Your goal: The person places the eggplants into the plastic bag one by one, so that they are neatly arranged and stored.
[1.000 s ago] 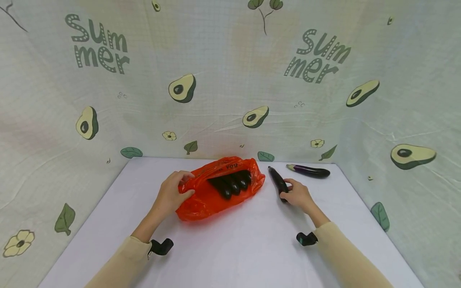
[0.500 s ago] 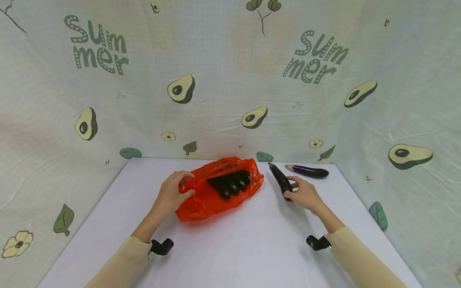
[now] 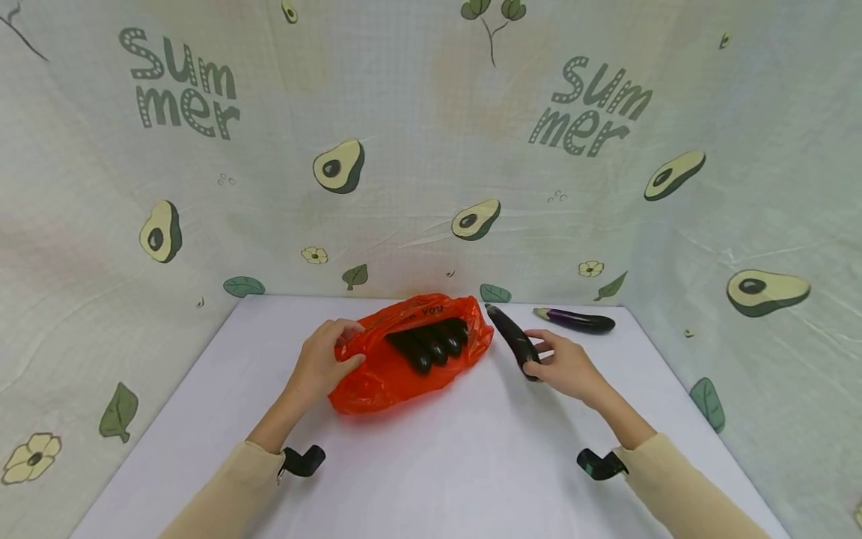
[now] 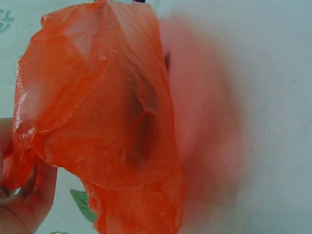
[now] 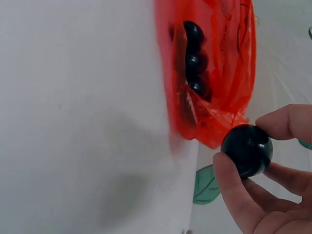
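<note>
In the head view, my left hand (image 3: 325,358) pinches the left edge of a red plastic bag (image 3: 384,385) that lies on its side with its mouth facing me. Several dark eggplants (image 3: 431,346) lie side by side inside it. To the right of the bag, my right hand (image 3: 566,365) grips another eggplant (image 3: 513,337) by its rounded end, its stem end pointing away and to the left. The right wrist view shows that eggplant (image 5: 247,150) end-on between thumb and fingers, raised off the table. Red film fills much of the left wrist view, beside the left hand (image 4: 29,204).
One more eggplant (image 3: 581,321), with a pale stem end, lies at the back right of the white table (image 3: 444,471). Behind and on both sides hangs a patterned cloth (image 3: 404,90) with avocados and lettering. Black wrist cameras sit at both cuffs.
The right hand has lifted the eggplant off the table, first moving it right, then tipping it toward the bag on the left. The left hand and bag stay in place.
</note>
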### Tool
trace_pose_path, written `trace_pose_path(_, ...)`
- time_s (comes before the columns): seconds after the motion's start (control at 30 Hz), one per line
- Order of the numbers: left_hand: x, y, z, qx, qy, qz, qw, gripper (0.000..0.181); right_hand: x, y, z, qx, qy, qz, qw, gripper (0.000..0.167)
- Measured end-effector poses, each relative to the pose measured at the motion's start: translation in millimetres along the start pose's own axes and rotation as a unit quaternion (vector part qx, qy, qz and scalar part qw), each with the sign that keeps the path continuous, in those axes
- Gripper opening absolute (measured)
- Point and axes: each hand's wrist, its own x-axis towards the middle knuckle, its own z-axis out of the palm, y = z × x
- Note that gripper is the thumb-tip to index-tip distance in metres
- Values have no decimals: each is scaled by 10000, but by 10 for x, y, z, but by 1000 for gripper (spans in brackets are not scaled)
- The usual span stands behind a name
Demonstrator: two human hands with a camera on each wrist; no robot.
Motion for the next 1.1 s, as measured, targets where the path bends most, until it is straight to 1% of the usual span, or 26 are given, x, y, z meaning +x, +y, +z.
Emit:
trace_pose_path(0.23, 17, 19, 4, 9, -36, -16, 10000, 49, -76, -149, 39, 98, -241, -252, 9993, 67)
trace_pose_path(0.4, 15, 25, 10, -22, -37, 128, 9999, 49, -112, -227, 120, 160, -449, -324, 9983, 64)
trace_pose_path(0.47, 5, 19, 17, -38, -34, 149, 9999, 49, -112, -251, 167, 138, -541, -325, 9979, 63)
trace_pose_path(0.67, -28, -1, 26, -33, -41, 56, 10000, 50, -100, -311, 292, 141, -748, -394, 9963, 62)
trace_pose_path(0.93, -20, 18, 27, -33, -39, 74, 10000, 50, -103, -427, 394, 209, -957, -711, 9926, 60)
trace_pose_path(1.1, -11, 41, 25, -6, -21, 127, 9999, 49, -59, -489, 497, 240, -1007, -858, 9909, 59)
